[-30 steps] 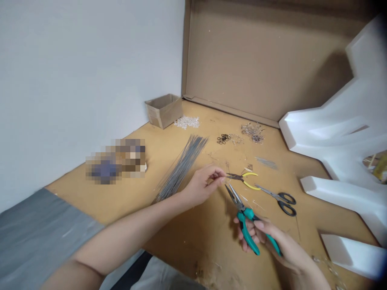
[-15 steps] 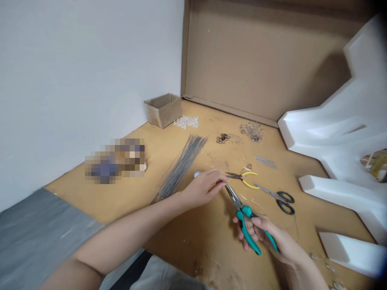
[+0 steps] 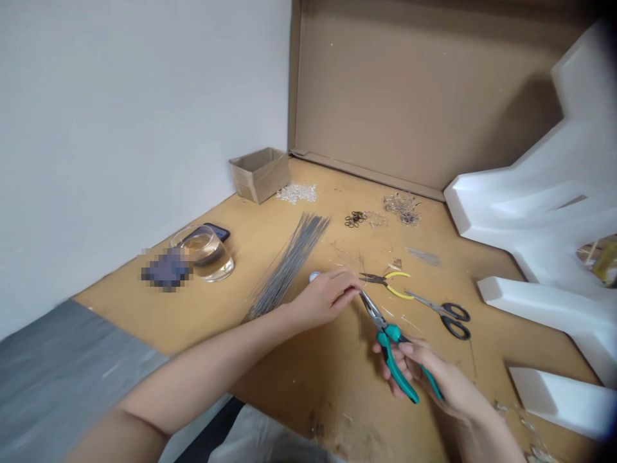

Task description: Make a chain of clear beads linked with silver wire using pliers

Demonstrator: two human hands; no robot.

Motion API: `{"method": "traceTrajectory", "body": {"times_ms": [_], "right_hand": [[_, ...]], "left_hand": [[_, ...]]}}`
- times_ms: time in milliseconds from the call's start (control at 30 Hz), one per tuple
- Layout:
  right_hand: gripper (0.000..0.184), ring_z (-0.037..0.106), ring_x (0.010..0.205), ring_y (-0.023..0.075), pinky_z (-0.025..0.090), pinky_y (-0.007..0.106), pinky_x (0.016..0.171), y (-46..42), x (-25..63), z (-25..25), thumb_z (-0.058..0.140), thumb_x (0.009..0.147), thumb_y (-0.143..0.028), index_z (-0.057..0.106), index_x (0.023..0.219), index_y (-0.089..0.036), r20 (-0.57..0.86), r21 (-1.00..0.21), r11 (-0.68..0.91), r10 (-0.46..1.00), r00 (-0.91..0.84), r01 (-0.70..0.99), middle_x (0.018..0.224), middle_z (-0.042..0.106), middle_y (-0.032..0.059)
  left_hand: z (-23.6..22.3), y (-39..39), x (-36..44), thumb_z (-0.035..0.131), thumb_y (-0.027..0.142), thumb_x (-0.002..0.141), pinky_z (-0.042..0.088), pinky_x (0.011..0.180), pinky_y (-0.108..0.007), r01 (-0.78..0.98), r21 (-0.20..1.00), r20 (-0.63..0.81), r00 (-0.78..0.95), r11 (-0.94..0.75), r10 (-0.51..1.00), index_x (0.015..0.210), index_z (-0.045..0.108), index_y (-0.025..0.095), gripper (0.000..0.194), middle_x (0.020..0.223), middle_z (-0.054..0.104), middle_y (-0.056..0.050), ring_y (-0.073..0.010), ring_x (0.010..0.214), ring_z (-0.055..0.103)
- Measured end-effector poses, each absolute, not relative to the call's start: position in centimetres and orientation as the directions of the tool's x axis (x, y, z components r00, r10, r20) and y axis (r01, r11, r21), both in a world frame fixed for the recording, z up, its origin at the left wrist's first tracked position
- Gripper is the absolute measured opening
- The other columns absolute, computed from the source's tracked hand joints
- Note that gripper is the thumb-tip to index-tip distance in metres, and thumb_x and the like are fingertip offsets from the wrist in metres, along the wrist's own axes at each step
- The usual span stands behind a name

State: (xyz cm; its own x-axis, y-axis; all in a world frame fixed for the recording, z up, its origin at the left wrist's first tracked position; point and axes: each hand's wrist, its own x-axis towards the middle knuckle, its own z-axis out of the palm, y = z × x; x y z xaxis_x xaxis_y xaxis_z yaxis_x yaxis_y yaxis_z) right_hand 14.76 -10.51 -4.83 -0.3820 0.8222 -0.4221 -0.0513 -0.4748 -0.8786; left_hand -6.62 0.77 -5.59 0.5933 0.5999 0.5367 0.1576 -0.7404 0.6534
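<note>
The right hand is closed around one pair of teal-handled pliers, which is above the counter with its tips just at the fingertips of the left hand. The left hand has its thumb and finger together, but what they pinch is too small to tell. On the counter there are one pair of yellow-handled pliers, one pair of scissors and one bundle of grey wires.

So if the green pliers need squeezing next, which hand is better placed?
Right, I'd judge. The right hand is on the handles of the green pliers. The left hand is at their tips, fingers pinched, away from the handles; I can't tell what it holds.
</note>
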Motion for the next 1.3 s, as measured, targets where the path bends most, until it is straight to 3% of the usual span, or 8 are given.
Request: {"method": "traceTrajectory", "body": {"times_ms": [433, 667, 800, 900, 1033, 1300], "right_hand": [[0.036, 0.052, 0.055, 0.0134, 0.039, 0.026, 0.050, -10.9, 13.9, -3.8, 0.044, 0.085, -0.044, 0.056, 0.097, -0.012, -0.358, -0.933, -0.334, 0.899, -0.252, 0.136, 0.073, 0.058, 0.0055], [0.039, 0.050, 0.055, 0.0138, 0.037, 0.027, 0.050, -10.7, 14.2, -3.3, 0.050, 0.080, -0.046, 0.056, 0.098, -0.012, -0.356, -0.934, -0.339, 0.907, -0.225, 0.112, 0.072, 0.057, 0.0060], [0.037, 0.052, 0.057, 0.0148, 0.038, 0.027, 0.050, -10.6, 14.6, -3.6, 0.049, 0.081, -0.044, 0.056, 0.099, -0.012, -0.364, -0.931, -0.361, 0.895, -0.259, 0.063, 0.074, 0.058, 0.0066], [0.037, 0.055, 0.064, 0.0172, 0.042, 0.029, 0.056, -10.5, 14.7, -3.8, 0.047, 0.083, -0.042, 0.056, 0.103, -0.013, -0.349, -0.934, -0.355, 0.889, -0.295, 0.036, 0.081, 0.061, 0.0085], [0.038, 0.057, 0.070, 0.0191, 0.043, 0.032, 0.062, -10.4, 14.4, -3.9, 0.046, 0.084, -0.042, 0.055, 0.106, -0.013, -0.344, -0.933, -0.358, 0.875, -0.341, 0.022, 0.087, 0.062, 0.0104], [0.036, 0.057, 0.069, 0.0186, 0.043, 0.030, 0.060, -10.5, 14.2, -4.7, 0.044, 0.085, -0.039, 0.055, 0.107, -0.013, -0.326, -0.935, -0.354, 0.888, -0.324, -0.032, 0.084, 0.061, 0.0096]], "left_hand": [[-5.6, 1.0, -6.7, 0.040, 0.020, 0.086, 0.043, 0.076, -0.027, 0.163, 0.644, 0.556, 0.572, -0.747, 0.604, 0.090, 0.055, 0.017, 0.015, 0.086, 0.059, -0.006, -0.0141, 0.082, 0.054], [-5.0, 1.6, -7.1, 0.040, 0.024, 0.087, 0.041, 0.081, -0.029, 0.151, 0.588, 0.585, 0.599, -0.795, 0.546, 0.093, 0.059, 0.018, 0.021, 0.092, 0.063, -0.008, -0.0160, 0.090, 0.055], [-5.0, 1.6, -7.0, 0.041, 0.026, 0.086, 0.041, 0.079, -0.031, 0.169, 0.598, 0.550, 0.624, -0.783, 0.555, 0.089, 0.061, 0.018, 0.021, 0.085, 0.064, -0.007, -0.0163, 0.083, 0.055], [-5.4, 1.0, -6.5, 0.043, 0.028, 0.085, 0.043, 0.071, -0.028, 0.193, 0.758, 0.424, 0.579, -0.623, 0.696, 0.087, 0.060, 0.017, 0.020, 0.076, 0.063, -0.005, -0.0143, 0.074, 0.055], [-5.8, 0.2, -5.7, 0.048, 0.032, 0.083, 0.044, 0.064, -0.023, 0.044, 0.962, 0.210, 0.514, -0.270, 0.832, 0.080, 0.056, 0.014, 0.020, 0.067, 0.060, -0.002, -0.0109, 0.064, 0.056], [-5.5, 0.1, -5.4, 0.054, 0.039, 0.079, 0.043, 0.063, -0.024, -0.087, 0.993, 0.114, 0.518, -0.081, 0.848, 0.082, 0.056, 0.013, 0.026, 0.060, 0.057, 0.001, -0.0093, 0.058, 0.054]]}}
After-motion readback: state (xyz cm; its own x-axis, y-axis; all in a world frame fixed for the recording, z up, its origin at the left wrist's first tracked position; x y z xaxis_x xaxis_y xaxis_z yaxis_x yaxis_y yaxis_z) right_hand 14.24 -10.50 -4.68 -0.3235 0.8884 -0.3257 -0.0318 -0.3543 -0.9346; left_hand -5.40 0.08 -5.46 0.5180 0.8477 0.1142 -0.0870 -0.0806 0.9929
